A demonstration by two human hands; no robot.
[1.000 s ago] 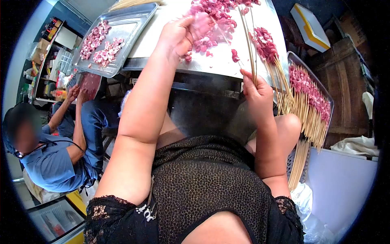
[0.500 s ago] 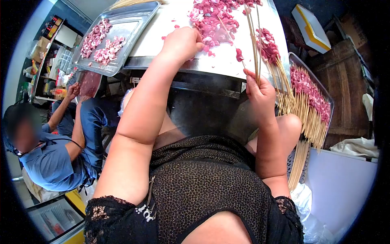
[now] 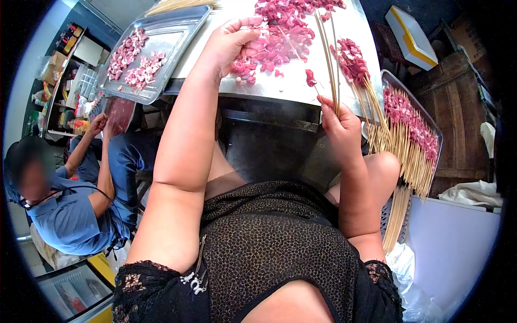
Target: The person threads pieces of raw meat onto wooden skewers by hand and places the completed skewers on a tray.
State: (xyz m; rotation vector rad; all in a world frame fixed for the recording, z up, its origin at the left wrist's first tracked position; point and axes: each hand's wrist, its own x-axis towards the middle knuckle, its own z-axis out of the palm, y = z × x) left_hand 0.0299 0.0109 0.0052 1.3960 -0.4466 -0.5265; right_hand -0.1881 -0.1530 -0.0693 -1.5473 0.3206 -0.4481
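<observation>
My left hand (image 3: pixel 229 46) is over the near left edge of the raw meat pile (image 3: pixel 285 35), its thumb and index finger apart; the other fingers are partly blurred against the meat. Closed around several thin bamboo skewers (image 3: pixel 333 70), my right hand (image 3: pixel 342 126) is just past the table's front edge. One skewer leans up and left from its fingertips, with a single meat piece (image 3: pixel 311 78) on it. To the right of the held skewers, a bunch of loaded meat skewers (image 3: pixel 353 60) lies on the table, handles towards me.
A metal tray (image 3: pixel 177 48) with two heaps of meat pieces stands at the left of the white table (image 3: pixel 202 62). At the right is a tray of many loaded skewers (image 3: pixel 409 121), with bare sticks (image 3: pixel 397 215) below. Another person (image 3: pixel 70 210) sits at the left.
My left hand has moved up and its fingers have spread. Some meat pieces now lie nearer the table's front edge beside it. My right hand has shifted slightly left with the skewers.
</observation>
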